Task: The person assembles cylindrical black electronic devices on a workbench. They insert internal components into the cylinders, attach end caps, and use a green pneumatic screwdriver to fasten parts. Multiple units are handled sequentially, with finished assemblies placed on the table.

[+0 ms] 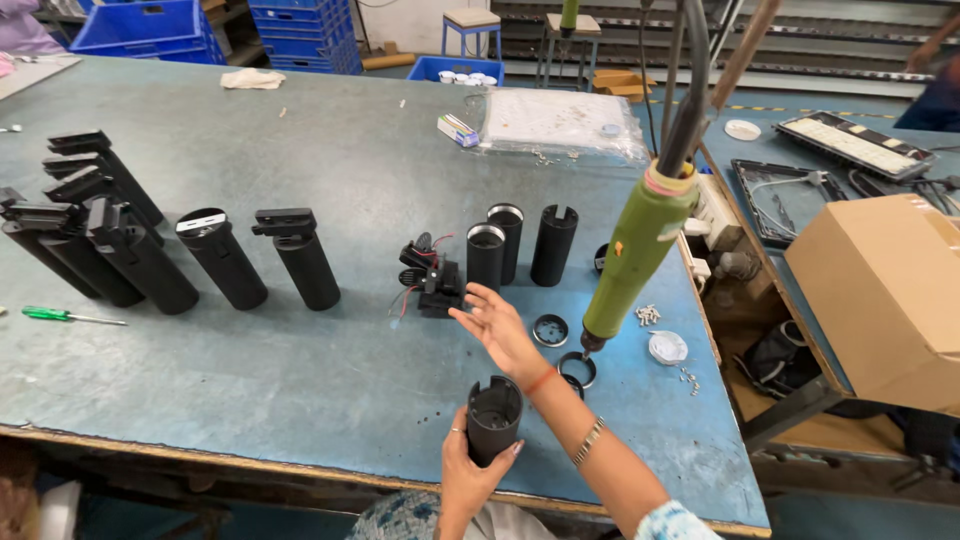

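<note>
— Factory floor all round us, blue crates (150, 25) stacked at the back, and our blue-green worktable (300, 380) filling most of the view. What do we take in first?

— The brown cardboard box (885, 295) off the right edge, probably parked there so it stays off the work surface. Then the green electric screwdriver (640, 250) hanging on its cable over the table's right side, tip down, likely so it can be pulled straight onto a part.

— And the row at the left?

— Black cylindrical housings (215, 255) with bracket tops, lined up side by side, apart from the three plain black tubes (520, 245) standing near the middle. We judge it a sorting of one kind from the other.

— Our hands?

— Our left hand (470, 470) is wrapped around a black tube housing (494, 418), held upright at the near edge, open end up, its base at or near the tabletop. Our right hand (497, 325) is spread wide, gripping nothing, palm up, fingers just beside the small black bracket with red wires (432, 280).

— Smaller bits?

— Black rings (551, 330) lie beside the screwdriver tip, a white round cap (667, 347) and loose screws (648, 315) to their right, all within easy reach. A green-handled screwdriver (60, 316) lies far left.
</note>
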